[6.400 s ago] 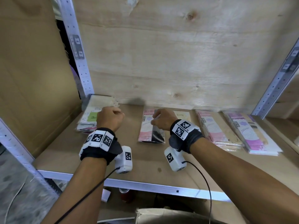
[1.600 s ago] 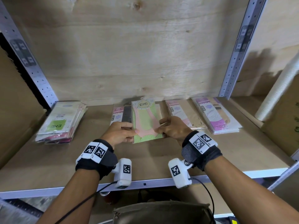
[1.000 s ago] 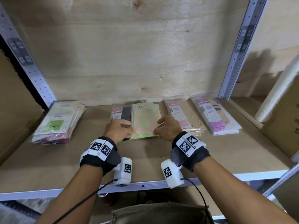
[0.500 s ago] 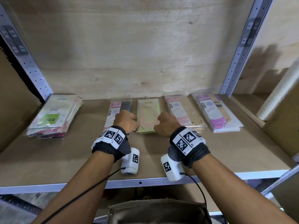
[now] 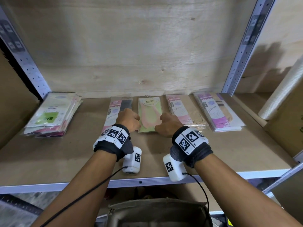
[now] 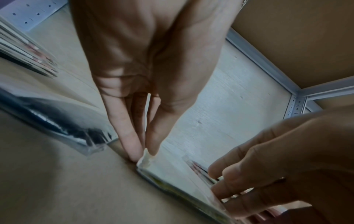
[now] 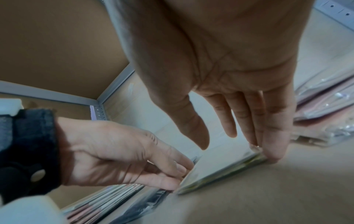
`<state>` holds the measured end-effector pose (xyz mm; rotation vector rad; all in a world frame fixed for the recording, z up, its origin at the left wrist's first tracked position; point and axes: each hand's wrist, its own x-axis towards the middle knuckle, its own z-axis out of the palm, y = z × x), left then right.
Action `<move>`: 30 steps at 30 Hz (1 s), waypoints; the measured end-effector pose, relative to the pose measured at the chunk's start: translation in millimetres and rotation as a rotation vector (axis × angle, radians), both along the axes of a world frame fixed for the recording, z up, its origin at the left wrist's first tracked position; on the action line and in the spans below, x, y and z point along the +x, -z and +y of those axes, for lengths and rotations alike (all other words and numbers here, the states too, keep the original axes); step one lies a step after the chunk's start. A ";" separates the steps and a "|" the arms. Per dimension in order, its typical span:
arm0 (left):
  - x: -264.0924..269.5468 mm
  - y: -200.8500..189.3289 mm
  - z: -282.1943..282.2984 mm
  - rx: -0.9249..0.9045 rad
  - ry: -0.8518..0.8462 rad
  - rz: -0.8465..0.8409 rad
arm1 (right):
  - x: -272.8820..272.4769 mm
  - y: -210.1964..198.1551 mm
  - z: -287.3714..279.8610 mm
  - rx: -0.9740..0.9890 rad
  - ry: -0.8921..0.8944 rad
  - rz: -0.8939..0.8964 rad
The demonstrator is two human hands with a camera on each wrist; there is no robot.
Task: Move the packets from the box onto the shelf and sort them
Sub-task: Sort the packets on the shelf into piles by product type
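Note:
A green-and-pink ENE packet (image 5: 150, 112) lies flat on the wooden shelf (image 5: 65, 158) in a row of piles, with my hands at its near corners. My left hand (image 5: 129, 120) pinches the near-left corner between thumb and forefinger (image 6: 144, 154). My right hand (image 5: 168, 123) has straight fingers, and the little finger (image 7: 273, 153) touches the near-right corner while the thumb stays clear. The packet's near edge (image 7: 220, 171) shows between both hands in the right wrist view. The open box (image 5: 157, 213) sits below the shelf, and its inside is hidden.
Sorted piles flank the packet: a black-and-pink one (image 5: 118, 110) to the left, a pink-beige one (image 5: 180, 110) and a purple one (image 5: 216, 112) to the right. A mixed stack (image 5: 52, 115) lies at far left. A white roll (image 5: 282, 89) and a cardboard carton (image 5: 288, 125) stand right.
Both hands carried the green-and-pink packet toward the back of the shelf and set it down flat between the black-and-pink and pink-beige piles. They now sit at its near corners.

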<state>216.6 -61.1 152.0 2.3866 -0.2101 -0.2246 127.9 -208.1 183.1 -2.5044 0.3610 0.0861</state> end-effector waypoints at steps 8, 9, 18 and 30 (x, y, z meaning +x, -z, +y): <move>-0.6 -9.8 14.0 -0.061 -0.044 -0.025 | -1.0 1.6 3.8 -0.055 -0.073 -0.035; -1.0 -12.9 20.7 -0.077 -0.063 -0.049 | -1.3 0.1 4.9 -0.059 -0.089 -0.061; -0.6 -49.9 144.3 -0.064 -0.351 -0.269 | 17.9 -10.8 58.8 0.153 -0.293 -0.115; 0.3 -48.0 274.2 0.045 -0.499 -0.116 | 90.4 -13.0 228.1 0.569 -0.401 0.029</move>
